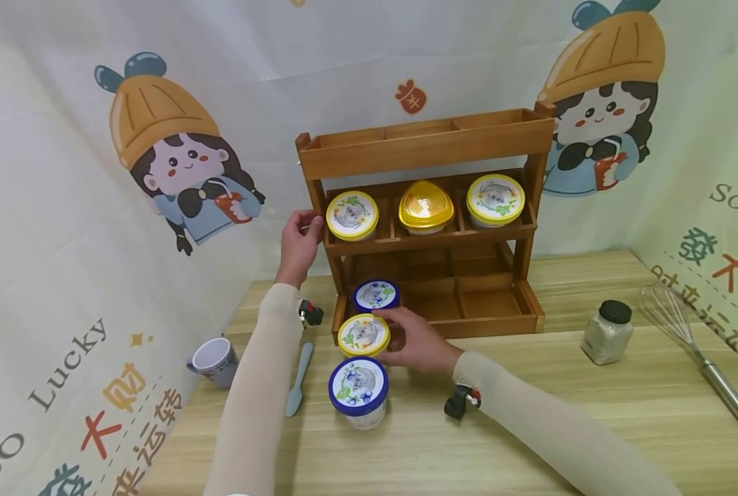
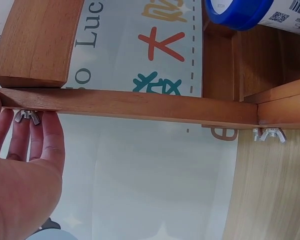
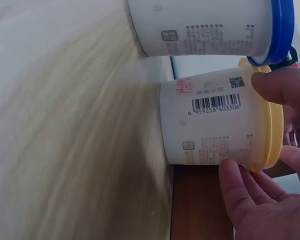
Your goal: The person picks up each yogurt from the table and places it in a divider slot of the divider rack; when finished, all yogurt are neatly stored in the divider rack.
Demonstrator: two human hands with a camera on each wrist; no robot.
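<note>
A brown wooden rack [image 1: 425, 160] with stepped shelves stands on the table. My left hand [image 1: 299, 248] grips its left side post [image 2: 140, 106], fingers beside a wing nut [image 2: 27, 116] in the left wrist view. With thumb and fingers on opposite sides, my right hand [image 1: 427, 341] holds a white tub with a yellow lid [image 1: 364, 333] at the rack's front left corner. Its barcode side shows in the right wrist view. Nearer me stands a tub with a blue lid [image 1: 358, 386]. Behind the held tub, another blue-lidded tub [image 1: 376, 295] sits in the bottom shelf's left compartment.
On the middle shelf are two yellow-lidded tubs [image 1: 352, 215] [image 1: 496, 198] and a triangular yellow-topped cup [image 1: 426, 207]. A mug [image 1: 214, 362] and a blue spatula [image 1: 299, 379] lie left; a black-lidded jar [image 1: 608, 332] and a whisk [image 1: 703, 358] are right.
</note>
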